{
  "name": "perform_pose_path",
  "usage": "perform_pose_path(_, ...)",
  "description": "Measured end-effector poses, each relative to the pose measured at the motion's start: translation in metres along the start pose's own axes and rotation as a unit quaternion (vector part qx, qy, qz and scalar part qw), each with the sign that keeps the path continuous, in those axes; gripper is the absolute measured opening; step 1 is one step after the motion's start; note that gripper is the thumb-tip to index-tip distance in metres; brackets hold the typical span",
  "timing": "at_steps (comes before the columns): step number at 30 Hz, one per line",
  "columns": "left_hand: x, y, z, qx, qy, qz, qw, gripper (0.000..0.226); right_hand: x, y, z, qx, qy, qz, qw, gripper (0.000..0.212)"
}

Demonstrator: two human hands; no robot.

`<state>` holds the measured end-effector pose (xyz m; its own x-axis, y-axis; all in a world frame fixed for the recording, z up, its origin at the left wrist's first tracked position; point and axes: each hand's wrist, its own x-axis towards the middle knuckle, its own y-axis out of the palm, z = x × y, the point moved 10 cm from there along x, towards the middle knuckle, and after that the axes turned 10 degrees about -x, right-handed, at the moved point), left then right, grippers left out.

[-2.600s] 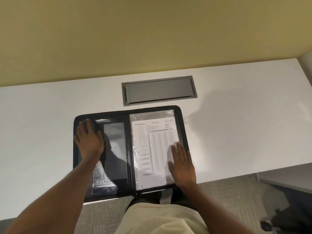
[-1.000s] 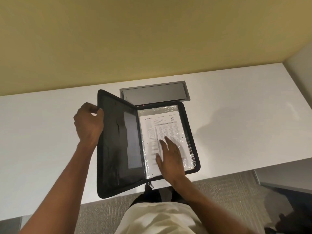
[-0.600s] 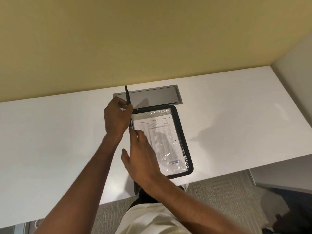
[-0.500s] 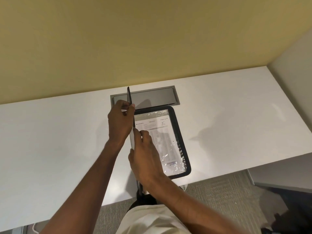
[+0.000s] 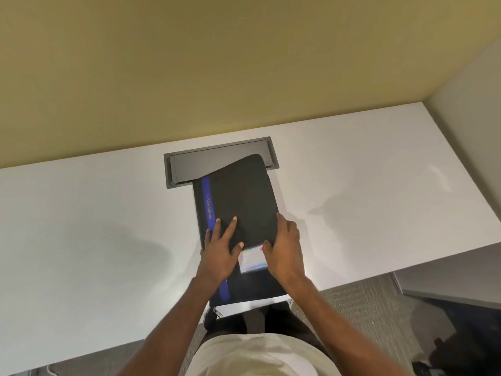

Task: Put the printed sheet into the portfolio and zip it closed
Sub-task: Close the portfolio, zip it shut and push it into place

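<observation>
Portfolio [image 5: 241,202]: folded shut, flat on table [image 5: 95,226], long axis running away from the body; zipper pull [image 5: 217,312] at near-left corner, nearer left hand [image 5: 218,256]. Both hands, left and right [image 5: 284,252], pressing flat, gripping nothing

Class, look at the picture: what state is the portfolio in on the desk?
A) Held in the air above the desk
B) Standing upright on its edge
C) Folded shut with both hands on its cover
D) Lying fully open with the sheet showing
C: the portfolio lies flat and folded shut on the desk, with the left hand and right hand resting on its black cover.
</observation>
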<state>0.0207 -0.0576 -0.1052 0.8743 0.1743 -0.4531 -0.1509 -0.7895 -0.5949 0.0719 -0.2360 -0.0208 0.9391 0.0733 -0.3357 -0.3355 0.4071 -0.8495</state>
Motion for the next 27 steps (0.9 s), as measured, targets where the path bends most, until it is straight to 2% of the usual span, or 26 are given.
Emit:
perform_pose_path(6, -0.001, 0.035, 0.009, 0.100, -0.043, 0.021, 0.994, 0.073, 0.024, 0.031, -0.043, 0.009, 0.038, 0.047, 0.998, 0.063)
perform_pose_path(12, -0.004, 0.051, 0.020, 0.184, -0.046, 0.012, 0.982, 0.076, 0.033, 0.072, -0.059, -0.101, 0.030, 0.110, 0.988, 0.070)
perform_pose_path(16, -0.005, 0.055, 0.023, 0.187, -0.037, 0.021, 0.981, 0.077, 0.028, 0.091, -0.067, -0.174, 0.006, 0.131, 0.976, 0.081)
perform_pose_path(19, -0.011, 0.044, 0.023, 0.132, -0.022, 0.018, 0.991, 0.074, 0.023, 0.091, -0.067, -0.179, -0.006, 0.117, 0.977, 0.080)
perform_pose_path(21, -0.023, 0.027, 0.029, 0.061, -0.016, -0.017, 0.998, 0.070, 0.014, 0.084, -0.060, -0.160, -0.004, 0.076, 0.984, 0.071)
perform_pose_path(24, -0.050, 0.002, 0.055, 0.005, -0.034, -0.069, 0.997, 0.056, -0.013, 0.075, -0.038, -0.135, -0.028, 0.004, 0.990, 0.040)
perform_pose_path(25, -0.059, -0.002, 0.067, 0.004, -0.040, -0.074, 0.996, 0.047, -0.025, 0.080, -0.032, -0.113, -0.033, 0.013, 0.993, 0.028)
perform_pose_path(27, -0.076, -0.006, 0.093, 0.004, -0.058, -0.070, 0.996, 0.025, -0.049, 0.103, -0.029, -0.049, -0.015, 0.085, 0.995, 0.013)
